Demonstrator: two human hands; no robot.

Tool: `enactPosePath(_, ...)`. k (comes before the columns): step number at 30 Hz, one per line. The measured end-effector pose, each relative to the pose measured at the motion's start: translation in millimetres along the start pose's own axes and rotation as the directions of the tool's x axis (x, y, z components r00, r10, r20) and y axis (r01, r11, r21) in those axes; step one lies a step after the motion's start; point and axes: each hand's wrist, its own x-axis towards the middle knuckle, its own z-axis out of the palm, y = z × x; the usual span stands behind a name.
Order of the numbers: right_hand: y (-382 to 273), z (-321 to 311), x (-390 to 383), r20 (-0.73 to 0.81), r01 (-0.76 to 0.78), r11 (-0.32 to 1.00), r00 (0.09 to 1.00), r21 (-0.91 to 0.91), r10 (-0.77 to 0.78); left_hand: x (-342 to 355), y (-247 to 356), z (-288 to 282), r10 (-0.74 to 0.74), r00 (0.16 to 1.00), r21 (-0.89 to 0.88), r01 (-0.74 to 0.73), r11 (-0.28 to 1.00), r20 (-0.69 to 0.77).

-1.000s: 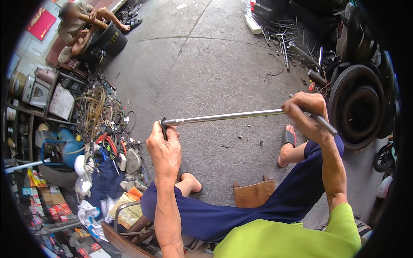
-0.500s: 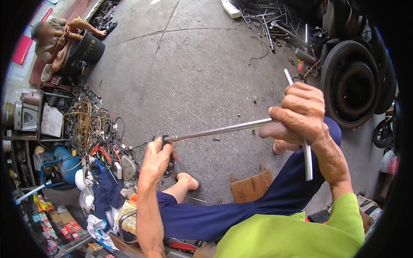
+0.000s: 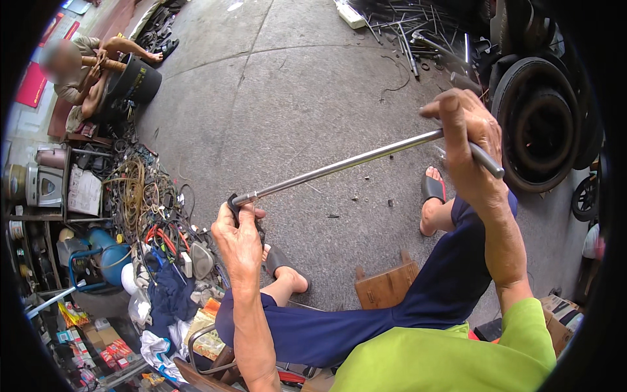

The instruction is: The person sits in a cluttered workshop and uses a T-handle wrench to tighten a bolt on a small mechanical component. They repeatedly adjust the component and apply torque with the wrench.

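Observation:
I hold a long shiny metal rod slanting up from lower left to upper right above the concrete floor. My left hand pinches a small black cap or fitting at the rod's lower end. My right hand is closed around the upper end, where a short dark cross piece sticks out past my fingers. My legs in dark blue trousers and black sandals stretch out below the rod.
A heap of cables and wires lies at the left beside shelves of small appliances. Stacked tyres stand at the right, loose metal rods at the top. Another person sits by a black bucket. A wooden block rests near my foot.
My right hand has risen and turned, so the rod now tilts up to the right instead of lying near level. My left hand kept its grip on the rod's lower end.

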Motion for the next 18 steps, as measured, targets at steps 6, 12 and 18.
enactPosePath(6,-1,-12,-7,0.334,-0.281,0.907,0.927,0.314,0.172,-9,20,-8,0.139,0.989,0.187,-0.128,0.974,-0.048)
enactPosePath(12,12,-14,-12,0.395,-0.335,0.892,0.896,0.302,0.203,-13,17,-6,0.303,0.952,0.222,-0.288,0.932,-0.039)
enactPosePath(18,15,-11,-13,0.418,-0.351,0.878,0.886,0.325,0.200,-14,11,-3,0.375,0.921,0.228,-0.345,0.911,-0.103)
